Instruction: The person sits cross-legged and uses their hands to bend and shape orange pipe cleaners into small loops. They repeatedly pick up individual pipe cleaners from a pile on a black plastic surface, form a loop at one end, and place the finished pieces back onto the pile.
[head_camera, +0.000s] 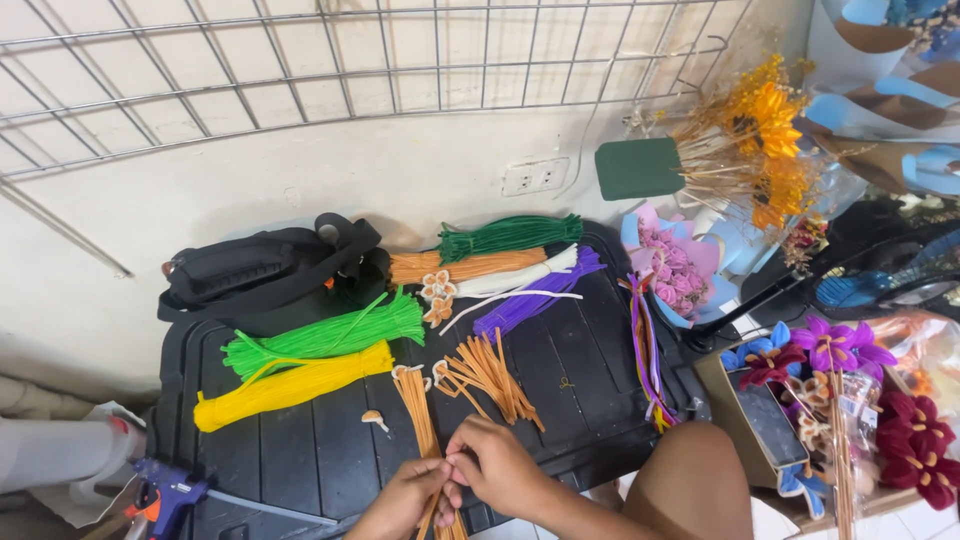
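My left hand (405, 500) and my right hand (495, 465) meet at the near edge of a black plastic lid (300, 450). Both pinch an orange pipe cleaner strand (438, 515) between their fingertips. Just beyond the hands lie a long bunch of orange pipe cleaners (415, 405) and a fan of short orange pieces (490, 372). A small bent orange-and-white piece (374, 419) rests to the left of them.
Bundles in yellow (290, 385), light green (325, 338), dark green (510, 237), orange, white and purple (530, 300) lie on the lid. A black bag (260, 268) is behind, a blue glue gun (165, 495) at left. Bouquets and handmade flowers (840, 350) crowd the right; my knee (695, 480) is nearby.
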